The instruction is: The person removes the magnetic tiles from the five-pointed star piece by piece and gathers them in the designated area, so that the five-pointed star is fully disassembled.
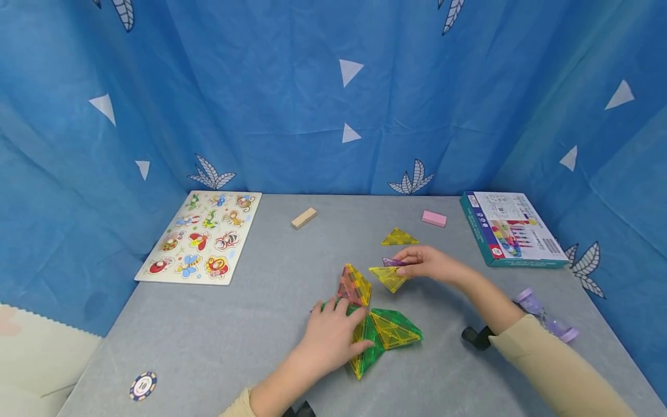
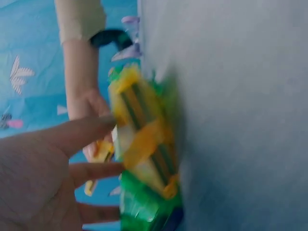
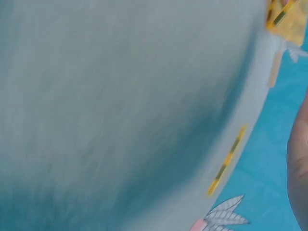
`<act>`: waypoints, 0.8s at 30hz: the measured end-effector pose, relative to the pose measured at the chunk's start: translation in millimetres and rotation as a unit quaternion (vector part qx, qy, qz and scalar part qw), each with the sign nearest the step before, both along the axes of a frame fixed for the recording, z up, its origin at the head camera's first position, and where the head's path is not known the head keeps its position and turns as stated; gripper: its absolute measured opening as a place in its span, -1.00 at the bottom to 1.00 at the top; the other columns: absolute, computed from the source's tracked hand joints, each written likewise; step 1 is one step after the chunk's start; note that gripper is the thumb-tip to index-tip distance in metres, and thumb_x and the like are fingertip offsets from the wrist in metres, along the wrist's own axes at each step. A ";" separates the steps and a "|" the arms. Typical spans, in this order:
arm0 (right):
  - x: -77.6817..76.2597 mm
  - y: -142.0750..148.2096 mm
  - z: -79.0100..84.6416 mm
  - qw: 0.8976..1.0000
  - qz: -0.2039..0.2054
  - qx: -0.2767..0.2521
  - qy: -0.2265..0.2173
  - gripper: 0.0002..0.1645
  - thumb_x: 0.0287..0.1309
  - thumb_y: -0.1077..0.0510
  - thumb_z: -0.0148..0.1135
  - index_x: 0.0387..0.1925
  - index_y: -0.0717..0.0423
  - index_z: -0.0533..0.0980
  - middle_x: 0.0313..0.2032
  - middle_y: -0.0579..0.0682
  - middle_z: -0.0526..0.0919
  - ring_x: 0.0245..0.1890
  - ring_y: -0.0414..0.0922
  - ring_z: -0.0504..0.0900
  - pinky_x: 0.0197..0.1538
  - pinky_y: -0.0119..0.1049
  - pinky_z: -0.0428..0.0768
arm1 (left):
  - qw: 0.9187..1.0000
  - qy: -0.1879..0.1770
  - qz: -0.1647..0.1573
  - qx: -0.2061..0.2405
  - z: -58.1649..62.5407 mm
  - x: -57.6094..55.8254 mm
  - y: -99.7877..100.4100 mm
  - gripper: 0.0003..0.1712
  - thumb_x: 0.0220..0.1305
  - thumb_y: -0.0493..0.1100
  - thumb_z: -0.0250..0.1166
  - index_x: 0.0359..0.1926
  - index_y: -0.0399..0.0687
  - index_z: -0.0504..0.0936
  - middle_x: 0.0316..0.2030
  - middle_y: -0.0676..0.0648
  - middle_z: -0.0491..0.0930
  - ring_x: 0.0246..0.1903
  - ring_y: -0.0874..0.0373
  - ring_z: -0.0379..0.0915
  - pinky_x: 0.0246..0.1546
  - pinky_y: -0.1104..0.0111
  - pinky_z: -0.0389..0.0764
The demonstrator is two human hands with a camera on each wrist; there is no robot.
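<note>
One construction of translucent tiles point(image 1: 397, 329) in green, yellow and red, seated on the tabletop point(image 1: 219, 347): pointed sections splay from a shared middle, a red-and-yellow peak point(image 1: 356, 285) at the far side, a green-and-yellow section at the right, the left part partly hidden under the resting left fingers point(image 1: 341, 305). One yellow translucent triangle point(image 1: 387, 278), pinched in the right fingers point(image 1: 410, 253), one corner downward, apart from the construction. One small purple piece point(image 1: 392, 262), at the same fingers, just behind the yellow triangle; whether joined to it, unclear.
</note>
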State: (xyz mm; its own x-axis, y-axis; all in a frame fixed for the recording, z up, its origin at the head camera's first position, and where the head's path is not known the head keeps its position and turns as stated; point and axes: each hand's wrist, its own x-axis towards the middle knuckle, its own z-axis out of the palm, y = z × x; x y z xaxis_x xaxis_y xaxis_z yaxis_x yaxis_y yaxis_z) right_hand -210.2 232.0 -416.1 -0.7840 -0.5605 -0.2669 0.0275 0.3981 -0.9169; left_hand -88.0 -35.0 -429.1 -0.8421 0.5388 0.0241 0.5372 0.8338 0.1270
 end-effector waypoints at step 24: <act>44.3 -40.7 21.5 0.987 -0.106 -0.065 0.102 -0.67 0.22 0.04 0.19 -0.14 0.24 0.56 -0.28 0.09 0.67 -0.29 -0.09 0.62 -0.09 -0.08 0.58 | 0.866 -0.177 0.088 0.459 24.2 -53.7 -17.8 -0.78 0.16 0.00 0.32 -0.30 -0.05 0.62 -0.46 -0.02 0.63 -0.43 -0.02 0.57 -0.48 0.32 0.56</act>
State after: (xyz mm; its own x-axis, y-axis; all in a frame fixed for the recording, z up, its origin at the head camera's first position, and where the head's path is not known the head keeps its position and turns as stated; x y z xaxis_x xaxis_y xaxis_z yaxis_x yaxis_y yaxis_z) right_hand -165.9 191.3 -394.6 -0.9176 -0.3966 -0.0273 -0.0933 0.2817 -0.9549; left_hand -141.8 -52.8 -404.9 -0.9513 0.2926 0.0973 0.2037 0.3594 0.9107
